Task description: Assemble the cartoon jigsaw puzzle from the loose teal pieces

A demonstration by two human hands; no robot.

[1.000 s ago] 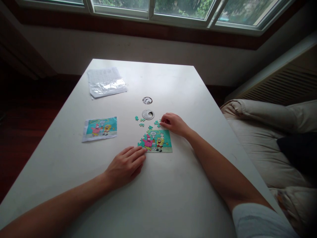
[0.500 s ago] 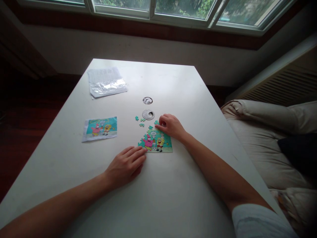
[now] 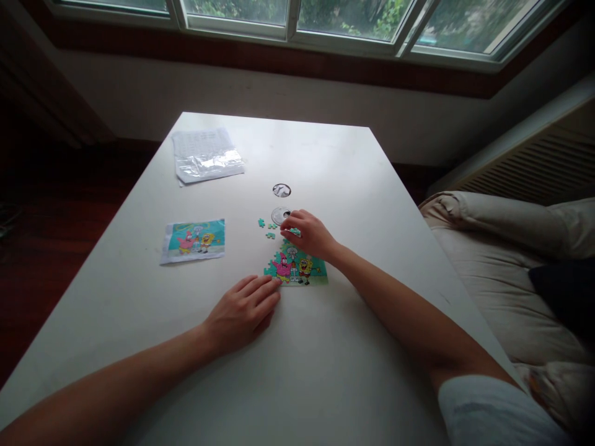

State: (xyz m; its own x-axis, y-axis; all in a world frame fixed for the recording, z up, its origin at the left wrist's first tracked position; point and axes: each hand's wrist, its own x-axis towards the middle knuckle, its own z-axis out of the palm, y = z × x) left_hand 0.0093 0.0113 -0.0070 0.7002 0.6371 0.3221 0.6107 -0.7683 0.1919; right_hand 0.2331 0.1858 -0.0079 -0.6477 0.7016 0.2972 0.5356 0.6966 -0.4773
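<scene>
A partly assembled jigsaw puzzle with cartoon figures lies on the table in front of me. My left hand rests flat, its fingertips at the puzzle's lower left edge. Above the puzzle's top edge hovers my right hand, thumb and index finger curved and apart. A green bit of puzzle shows between them, seemingly lying on the table; the hand covers the puzzle's upper right part. Left of those fingers lie several loose jigsaw pieces, among them a teal piece and a green piece.
A picture sheet with the same cartoon lies to the left on the white table. Farther back is a clear plastic bag with papers. Two round table fittings, a hole and a cover, are near the pieces. A sofa stands right.
My right hand has shifted left over the puzzle's top edge toward the loose pieces, and its thumb and index finger have parted. The left hand stays at the puzzle's edge. The view has tilted slightly.
</scene>
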